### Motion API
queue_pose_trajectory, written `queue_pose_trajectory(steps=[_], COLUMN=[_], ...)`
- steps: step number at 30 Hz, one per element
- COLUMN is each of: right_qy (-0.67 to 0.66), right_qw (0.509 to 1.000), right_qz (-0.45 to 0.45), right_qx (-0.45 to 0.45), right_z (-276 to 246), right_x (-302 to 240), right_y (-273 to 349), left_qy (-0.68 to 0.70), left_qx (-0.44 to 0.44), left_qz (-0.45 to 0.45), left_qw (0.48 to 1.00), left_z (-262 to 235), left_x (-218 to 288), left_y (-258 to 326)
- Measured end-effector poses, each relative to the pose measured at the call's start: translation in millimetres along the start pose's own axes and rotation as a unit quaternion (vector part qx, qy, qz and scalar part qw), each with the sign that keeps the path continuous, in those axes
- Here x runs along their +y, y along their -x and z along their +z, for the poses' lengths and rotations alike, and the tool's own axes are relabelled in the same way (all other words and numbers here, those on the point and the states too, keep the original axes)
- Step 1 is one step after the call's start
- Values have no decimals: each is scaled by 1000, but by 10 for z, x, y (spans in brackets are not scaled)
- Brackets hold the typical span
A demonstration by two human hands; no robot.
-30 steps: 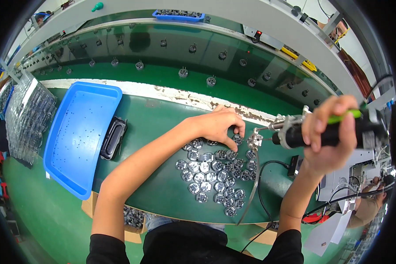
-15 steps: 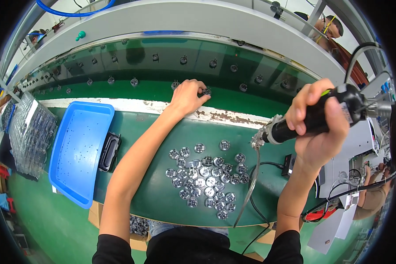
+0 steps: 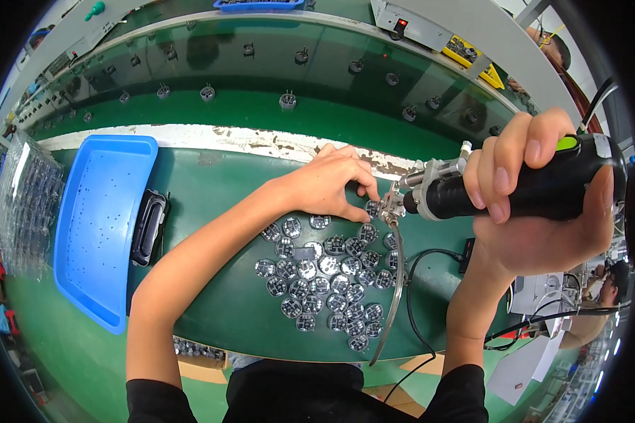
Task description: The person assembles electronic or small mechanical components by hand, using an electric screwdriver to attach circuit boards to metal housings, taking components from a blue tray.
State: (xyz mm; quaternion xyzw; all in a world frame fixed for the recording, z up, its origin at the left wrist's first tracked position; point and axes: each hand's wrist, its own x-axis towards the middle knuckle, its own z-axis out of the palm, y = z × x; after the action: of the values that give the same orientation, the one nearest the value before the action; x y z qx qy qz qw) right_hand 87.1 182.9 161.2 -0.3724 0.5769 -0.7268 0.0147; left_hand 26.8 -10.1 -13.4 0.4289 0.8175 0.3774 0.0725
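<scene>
My left hand point(image 3: 335, 185) is over the far part of the green table, its thumb and index finger closed on the edge of a small round circuit-board part point(image 3: 372, 209). Wrapped in my right hand point(image 3: 536, 204) is a black electric screwdriver point(image 3: 448, 199), held nearly level and pointing left. Its metal nozzle point(image 3: 390, 204) is right beside the part in my left fingers; whether they touch I cannot tell. A clear feed tube point(image 3: 396, 282) hangs down from the nozzle. Many similar round parts point(image 3: 329, 265) lie loosely grouped on the table below my left hand.
A blue tray point(image 3: 95, 233) with dark specks stands at the left, beside a black holder point(image 3: 149, 227). Beyond the worn white rail point(image 3: 219, 134), a green conveyor belt point(image 3: 247, 113) carries spaced parts. A black cable point(image 3: 415, 317) curves at right. Bubble-wrapped stock point(image 3: 28, 211) sits far left.
My left hand has come back from the conveyor to the table with a round part. The screwdriver has shifted slightly, its nozzle now meeting my left fingers' area. The view has also shifted.
</scene>
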Motion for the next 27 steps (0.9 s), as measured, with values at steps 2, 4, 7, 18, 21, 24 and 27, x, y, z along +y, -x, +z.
queue_pose_trajectory(steps=[2, 4, 7, 18, 21, 24, 27], right_qy=[0, 1, 0, 18, 11, 11, 12], right_qw=[1000, 1000, 1000, 999, 1000, 998, 999], right_qz=[6, 12, 7, 19, 11, 30, 15], right_qx=[-8, -15, -7, 29, 18, 46, 40], right_z=[4, -1, -17, 32, 8, -9, -33], right_x=[46, 85, 120, 196, 179, 274, 324], right_y=[-19, -36, -49, -64, -76, -133, -122], left_qy=[2, 3, 1, 4, 2, -8, -6], left_qx=[3, 0, 1, -5, -9, 0, 6], left_qz=[20, 15, 19, 5, 7, -1, 13], left_qw=[1000, 1000, 1000, 1000, 1000, 1000, 1000], left_z=[-10, -27, -17, -11, -23, -37, -10], left_x=[-14, -10, -23, -31, 19, -10, -52], left_y=[10, 11, 13, 19, -24, 34, 43])
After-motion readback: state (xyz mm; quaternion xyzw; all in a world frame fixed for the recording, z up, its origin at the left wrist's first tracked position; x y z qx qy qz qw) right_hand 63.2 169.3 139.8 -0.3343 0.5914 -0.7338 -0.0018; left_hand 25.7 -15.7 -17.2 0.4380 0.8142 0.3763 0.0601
